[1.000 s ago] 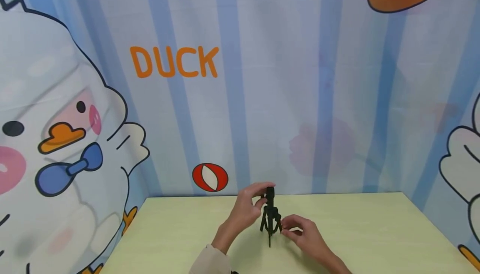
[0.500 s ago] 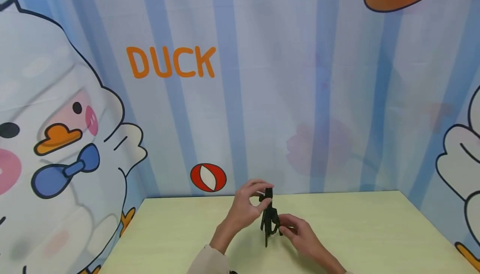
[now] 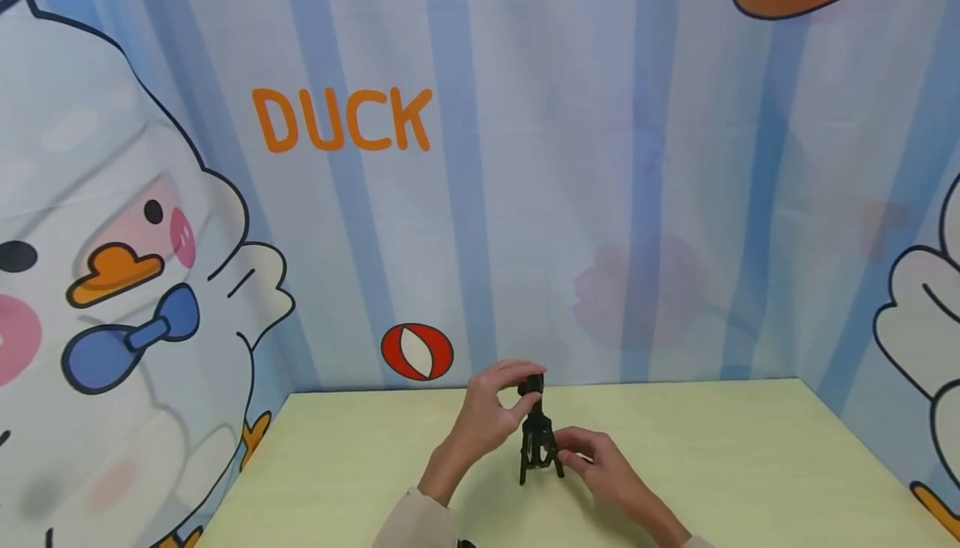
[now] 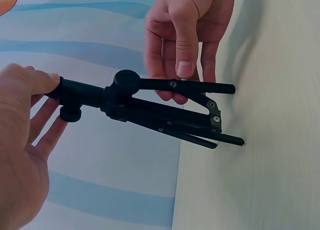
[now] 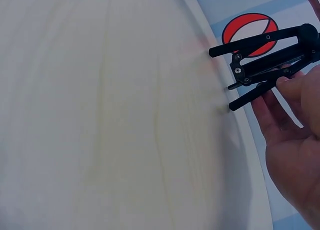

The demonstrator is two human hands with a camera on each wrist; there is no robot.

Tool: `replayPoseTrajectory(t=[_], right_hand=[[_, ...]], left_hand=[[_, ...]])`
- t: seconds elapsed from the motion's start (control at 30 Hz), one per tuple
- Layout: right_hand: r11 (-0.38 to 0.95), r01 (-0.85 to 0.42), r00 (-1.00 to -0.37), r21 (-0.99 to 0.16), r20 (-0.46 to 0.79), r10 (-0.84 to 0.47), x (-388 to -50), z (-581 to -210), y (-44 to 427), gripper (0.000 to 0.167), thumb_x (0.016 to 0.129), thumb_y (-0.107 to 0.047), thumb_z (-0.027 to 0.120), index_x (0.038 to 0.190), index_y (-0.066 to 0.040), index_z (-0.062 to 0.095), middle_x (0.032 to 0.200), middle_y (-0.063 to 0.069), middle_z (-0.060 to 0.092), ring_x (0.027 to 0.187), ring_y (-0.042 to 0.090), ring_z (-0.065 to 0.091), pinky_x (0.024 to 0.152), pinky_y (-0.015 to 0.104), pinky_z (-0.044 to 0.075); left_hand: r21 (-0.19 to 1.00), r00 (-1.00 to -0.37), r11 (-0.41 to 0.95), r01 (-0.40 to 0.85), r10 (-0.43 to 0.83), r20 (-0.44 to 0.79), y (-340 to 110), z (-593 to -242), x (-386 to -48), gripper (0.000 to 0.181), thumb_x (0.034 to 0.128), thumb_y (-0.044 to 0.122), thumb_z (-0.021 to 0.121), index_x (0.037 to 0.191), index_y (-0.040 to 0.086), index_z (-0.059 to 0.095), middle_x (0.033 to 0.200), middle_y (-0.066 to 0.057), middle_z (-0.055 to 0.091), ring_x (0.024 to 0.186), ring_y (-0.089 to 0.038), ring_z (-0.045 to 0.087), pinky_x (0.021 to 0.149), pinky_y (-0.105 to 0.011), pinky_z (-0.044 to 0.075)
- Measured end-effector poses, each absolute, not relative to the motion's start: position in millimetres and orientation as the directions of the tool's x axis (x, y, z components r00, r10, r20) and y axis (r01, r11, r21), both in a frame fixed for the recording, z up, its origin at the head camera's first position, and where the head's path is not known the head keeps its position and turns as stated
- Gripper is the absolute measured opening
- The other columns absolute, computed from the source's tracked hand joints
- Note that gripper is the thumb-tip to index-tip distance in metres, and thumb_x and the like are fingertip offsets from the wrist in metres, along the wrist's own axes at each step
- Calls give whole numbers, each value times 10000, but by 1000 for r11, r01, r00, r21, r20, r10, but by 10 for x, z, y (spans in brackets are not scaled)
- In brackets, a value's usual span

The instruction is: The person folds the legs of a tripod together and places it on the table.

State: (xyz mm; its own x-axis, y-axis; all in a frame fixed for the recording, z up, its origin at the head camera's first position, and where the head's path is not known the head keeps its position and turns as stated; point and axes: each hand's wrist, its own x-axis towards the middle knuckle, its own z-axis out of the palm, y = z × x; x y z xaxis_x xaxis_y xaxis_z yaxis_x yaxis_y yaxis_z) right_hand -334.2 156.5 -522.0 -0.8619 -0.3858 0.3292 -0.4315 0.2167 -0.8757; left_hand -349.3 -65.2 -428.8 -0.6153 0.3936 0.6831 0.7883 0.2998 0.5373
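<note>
The work looks partway along, as far as the pictures show: the black tripod (image 4: 170,114) stands roughly upright between the two hands, its legs parted from the central column but only modestly spread. Both hands remain on it, so letting it stand free is not yet done. The left hand (image 3: 483,421) pinches the top between thumb and fingertips, its palm otherwise empty; the right hand (image 3: 613,469), lower down, has thumb and fingers closed about the leg nearest it. The feet are just above or touching the table (image 3: 675,448) below the hands; I cannot tell which. Counted: one tripod, three legs, two knobs on the sides visible, two hands, one table.
</note>
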Motion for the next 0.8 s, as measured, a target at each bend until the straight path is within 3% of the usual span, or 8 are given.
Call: replayPoseTrajectory(t=[0.37, 0.8], right_hand=[[172, -405, -854, -898, 304, -423, -3343, -5226, 1537, 202, 1007, 18, 634, 1192, 37, 713, 1157, 174, 723, 1082, 271, 690, 915, 277, 571], [159, -453, -804, -877, 324, -499, -3350, -5266, 1508, 189, 980, 40, 657, 1158, 20, 718, 1134, 195, 727, 1053, 313, 704, 873, 305, 609]], left_hand=[[560, -627, 283, 778, 394, 672, -673, -4263, -3487, 352, 923, 29, 783, 1254, 144, 753, 1236, 5, 714, 1063, -148, 690, 900, -317, 602], [644, -656, 187, 742, 401, 639, -673, -4235, -3462, 340, 917, -62, 750, 1235, 58, 738, 1243, -63, 712, 1149, -215, 683, 929, -354, 600]])
